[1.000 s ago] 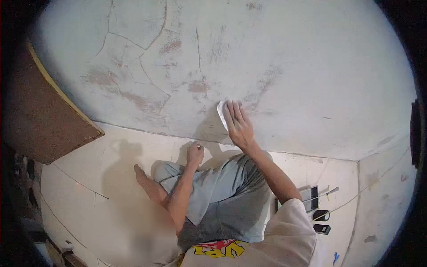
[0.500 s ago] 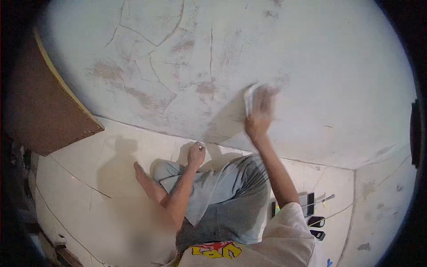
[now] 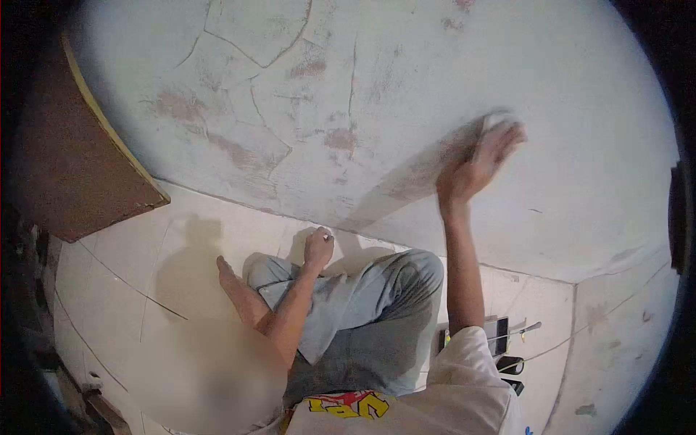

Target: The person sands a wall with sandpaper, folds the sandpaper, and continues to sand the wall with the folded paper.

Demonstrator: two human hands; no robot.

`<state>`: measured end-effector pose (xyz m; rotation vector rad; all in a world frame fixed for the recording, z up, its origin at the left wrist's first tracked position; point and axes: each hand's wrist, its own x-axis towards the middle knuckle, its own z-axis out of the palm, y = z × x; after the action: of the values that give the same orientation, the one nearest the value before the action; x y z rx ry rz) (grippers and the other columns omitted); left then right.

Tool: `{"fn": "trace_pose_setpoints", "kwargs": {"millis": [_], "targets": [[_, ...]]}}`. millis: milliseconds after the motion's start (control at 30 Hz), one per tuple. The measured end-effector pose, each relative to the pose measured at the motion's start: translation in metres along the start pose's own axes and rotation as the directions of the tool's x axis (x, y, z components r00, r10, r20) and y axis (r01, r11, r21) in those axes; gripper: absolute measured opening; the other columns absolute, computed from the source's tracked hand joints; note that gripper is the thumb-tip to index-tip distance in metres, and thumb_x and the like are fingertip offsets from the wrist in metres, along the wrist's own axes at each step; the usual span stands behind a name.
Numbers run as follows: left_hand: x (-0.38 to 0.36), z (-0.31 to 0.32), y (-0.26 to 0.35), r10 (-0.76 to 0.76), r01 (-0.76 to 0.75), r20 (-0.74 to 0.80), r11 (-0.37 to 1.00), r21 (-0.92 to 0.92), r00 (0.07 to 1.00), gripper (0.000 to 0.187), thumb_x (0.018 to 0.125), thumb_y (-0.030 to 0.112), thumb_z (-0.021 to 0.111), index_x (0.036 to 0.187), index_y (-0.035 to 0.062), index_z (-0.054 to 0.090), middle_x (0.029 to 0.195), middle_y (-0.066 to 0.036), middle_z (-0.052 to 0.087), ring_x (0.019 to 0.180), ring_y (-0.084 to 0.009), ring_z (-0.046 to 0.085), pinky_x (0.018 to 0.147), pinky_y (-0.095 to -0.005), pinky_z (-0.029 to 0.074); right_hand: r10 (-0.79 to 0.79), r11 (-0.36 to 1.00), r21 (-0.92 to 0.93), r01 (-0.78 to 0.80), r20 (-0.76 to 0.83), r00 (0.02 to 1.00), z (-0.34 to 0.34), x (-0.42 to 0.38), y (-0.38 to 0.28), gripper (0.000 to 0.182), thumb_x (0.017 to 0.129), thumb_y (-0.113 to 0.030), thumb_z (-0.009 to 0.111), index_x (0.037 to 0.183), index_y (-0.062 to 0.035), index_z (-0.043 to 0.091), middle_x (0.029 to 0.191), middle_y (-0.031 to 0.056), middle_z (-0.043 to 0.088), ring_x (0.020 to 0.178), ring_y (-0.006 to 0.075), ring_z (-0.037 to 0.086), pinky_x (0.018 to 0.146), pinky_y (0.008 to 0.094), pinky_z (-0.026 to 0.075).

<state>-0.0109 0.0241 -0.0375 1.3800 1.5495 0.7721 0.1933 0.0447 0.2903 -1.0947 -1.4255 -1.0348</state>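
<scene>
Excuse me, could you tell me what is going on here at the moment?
A person sits on the floor, facing a pale, patchy and cracked wall. Their right hand is stretched up to the wall with a whitish, sheet-like piece at the fingers; the blur hides its exact kind. The left hand is curled closed, low down near the wall's foot. A few dark items lie on the floor to the right.
</scene>
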Motion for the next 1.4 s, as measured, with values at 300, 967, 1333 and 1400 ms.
{"fn": "trace_pose_setpoints", "kwargs": {"millis": [300,967,1333,1400], "targets": [[-0.008,-0.009,0.015,-0.025,0.024,0.02,0.998,0.057,0.999,0.026,0.082,0.021,0.058,0.1,0.0017,0.06,0.096,-0.021,0.065,0.095,-0.0365,0.061,0.081,-0.0456,0.047,-0.197,0.977,0.06,0.202,0.607,0.77,-0.02,-0.098,0.007,0.05,0.086,-0.002,0.047,0.133,0.0117,0.038,0.141,0.0279,0.035,0.135,0.0413,0.029,0.109,0.0491,0.029],[-0.002,-0.006,0.005,-0.007,0.006,0.036,1.0,0.028,0.999,0.016,0.08,0.015,0.059,0.09,0.0019,0.063,0.078,-0.019,0.067,0.075,-0.036,0.064,0.072,-0.0442,0.05,-0.095,0.992,-0.057,0.116,0.285,0.954,-0.01,-0.018,0.011,0.047,0.09,-0.005,0.047,0.136,0.0018,0.041,0.147,0.0179,0.033,0.139,0.0322,0.024,0.113,0.0451,0.021],[0.017,0.02,-0.035,0.061,-0.06,-0.035,0.998,0.019,0.998,0.019,0.081,0.018,0.058,0.092,0.0017,0.061,0.082,-0.019,0.066,0.08,-0.0357,0.063,0.073,-0.0462,0.048,-0.376,0.924,0.218,0.315,0.673,0.637,-0.013,-0.102,-0.031,0.056,0.085,-0.015,0.049,0.138,-0.0002,0.04,0.144,0.0202,0.036,0.133,0.0327,0.037,0.108,0.0417,0.032],[0.015,0.017,-0.033,0.014,-0.012,-0.021,0.997,0.076,1.0,0.02,0.081,0.018,0.059,0.092,0.0014,0.061,0.083,-0.02,0.066,0.081,-0.0358,0.063,0.074,-0.0465,0.048,-0.467,0.875,0.282,0.394,0.708,0.53,-0.018,-0.106,-0.034,0.054,0.085,-0.015,0.049,0.137,-0.0008,0.041,0.143,0.0205,0.037,0.132,0.032,0.039,0.108,0.0405,0.033]]}}
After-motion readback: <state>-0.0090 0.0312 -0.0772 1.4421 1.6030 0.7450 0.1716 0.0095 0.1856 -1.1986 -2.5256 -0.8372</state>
